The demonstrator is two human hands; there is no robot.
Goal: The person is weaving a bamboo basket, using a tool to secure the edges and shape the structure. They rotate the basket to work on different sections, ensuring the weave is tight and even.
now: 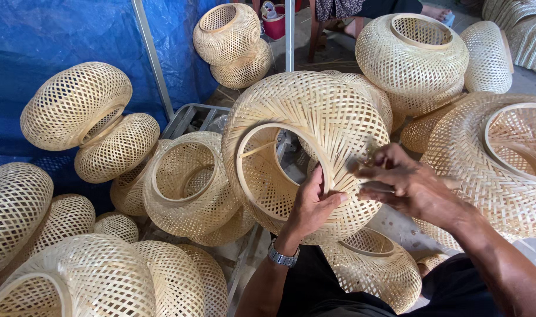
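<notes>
A large woven bamboo lampshade (315,117) sits in the middle of the view, tipped so its round open rim faces left and toward the person. The left hand (312,205) grips the lower right part of that rim, fingers curled over the edge and thumb pressed on the weave outside; a metal wristwatch (282,256) shows on that wrist. The right hand (406,182) is just right of the lampshade, touching its outer wall, the fingers bunched and closed around a thin strip or small tool (368,155); what exactly it is cannot be told.

Below the lampshade, between the person's forearms, another smaller woven shade (370,270) rests against the dark-clothed lap. Left of the held lampshade lies an open-mouthed shade (185,182), and beyond it a stacked pair of rounded shades (91,117) leans against a blue tarpaulin (44,35). More shades crowd the lower left corner (97,276). Right of the lampshade a wide shade (503,158) with its ring upward sits close behind the right hand. Above the lampshade stand a domed shade (412,56) and a stacked pair (232,41), with a red bucket (274,23) near a metal post (289,35). Another person's bare foot (435,10) shows at the top edge.
</notes>
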